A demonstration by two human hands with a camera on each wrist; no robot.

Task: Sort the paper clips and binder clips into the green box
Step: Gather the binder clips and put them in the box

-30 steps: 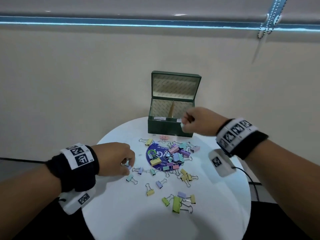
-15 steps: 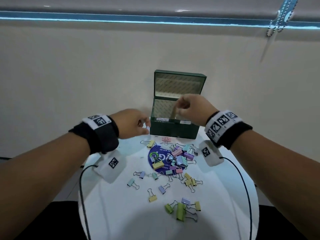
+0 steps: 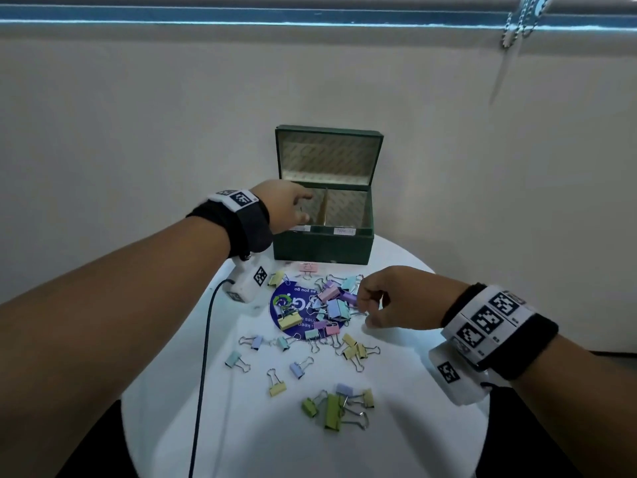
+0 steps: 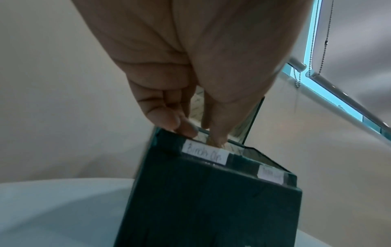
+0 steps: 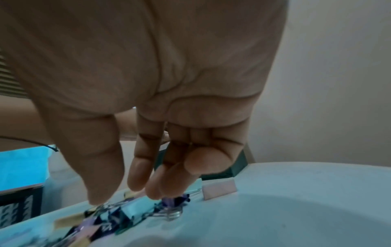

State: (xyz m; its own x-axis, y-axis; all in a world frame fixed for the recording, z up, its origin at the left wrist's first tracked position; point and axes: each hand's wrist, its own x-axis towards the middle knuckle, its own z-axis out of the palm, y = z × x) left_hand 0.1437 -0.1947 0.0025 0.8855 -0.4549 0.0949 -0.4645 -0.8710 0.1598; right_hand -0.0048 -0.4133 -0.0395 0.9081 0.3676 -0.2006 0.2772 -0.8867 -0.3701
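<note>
Left hand (image 3: 287,208) reaches over the left compartment of the open green box (image 3: 324,244), fingers loosely extended, nothing seen in them. Right hand (image 3: 396,298) hovers above the binder clips (image 3: 331,305) heaped on the white table (image 3: 413,426), fingers (image 5: 137,168) relaxed, just over a blue clip (image 5: 135,209).

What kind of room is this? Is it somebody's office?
Probably an office or study corner, though that is a guess. A small round white table stands by a plain wall, a roller blind's bead chain hangs above, and stationery, colourful binder clips and a labelled green box, covers the table.
</note>
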